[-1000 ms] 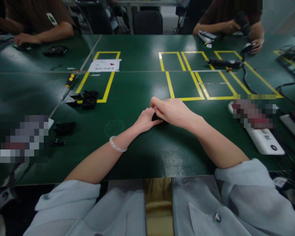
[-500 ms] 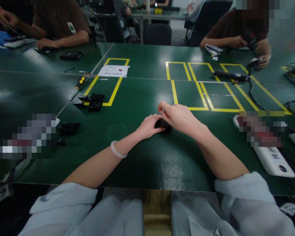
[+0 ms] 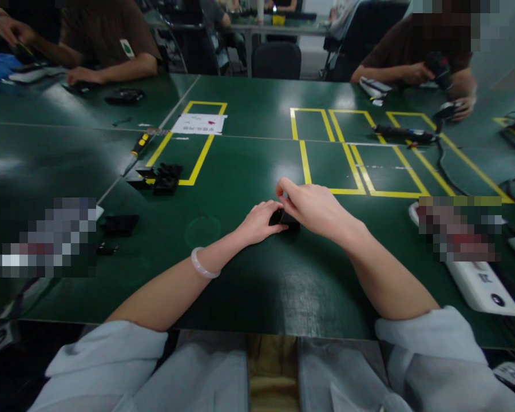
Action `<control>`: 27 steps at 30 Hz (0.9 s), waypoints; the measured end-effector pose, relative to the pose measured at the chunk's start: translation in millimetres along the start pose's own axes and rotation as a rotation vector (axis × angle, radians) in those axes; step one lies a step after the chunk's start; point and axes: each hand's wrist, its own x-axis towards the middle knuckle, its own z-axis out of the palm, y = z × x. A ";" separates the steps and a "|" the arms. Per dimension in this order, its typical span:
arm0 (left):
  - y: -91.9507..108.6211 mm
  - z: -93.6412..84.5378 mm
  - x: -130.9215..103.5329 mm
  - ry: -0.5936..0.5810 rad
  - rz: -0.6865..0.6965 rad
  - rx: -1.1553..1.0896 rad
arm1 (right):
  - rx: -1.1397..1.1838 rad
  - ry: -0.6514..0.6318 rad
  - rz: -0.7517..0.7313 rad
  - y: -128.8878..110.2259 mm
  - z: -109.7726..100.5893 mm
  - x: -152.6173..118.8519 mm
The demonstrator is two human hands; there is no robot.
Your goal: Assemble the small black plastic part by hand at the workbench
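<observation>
A small black plastic part (image 3: pixel 289 224) rests on the green table in front of me, partly covered by both hands. Thumb and fingers of my left hand (image 3: pixel 261 222) grip its left side. Over its top, my right hand (image 3: pixel 309 205) is curled, with thumb and index finger bent together; whatever the fingertips pinch is hidden or too small to make out. More black plastic pieces (image 3: pixel 166 178) lie to the left, beyond my left forearm. Closer in are a flat black piece (image 3: pixel 119 224) and a tiny black piece (image 3: pixel 107 248).
A yellow-black screwdriver (image 3: pixel 141 144) lies at the left near a paper sheet (image 3: pixel 198 123). A black corded tool (image 3: pixel 405 134) crosses the yellow tape at the right. White power strips (image 3: pixel 483 283) flank me. Across the table, a co-worker's hand (image 3: pixel 423 73) holds a dark tool.
Both hands stay at the black part with almost the same grip. The whole view has shifted very slightly.
</observation>
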 end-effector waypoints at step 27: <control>-5.5 2.5 0.5 -0.006 0.018 0.032 | -0.068 -0.040 0.028 -2.0 -5.9 -2.5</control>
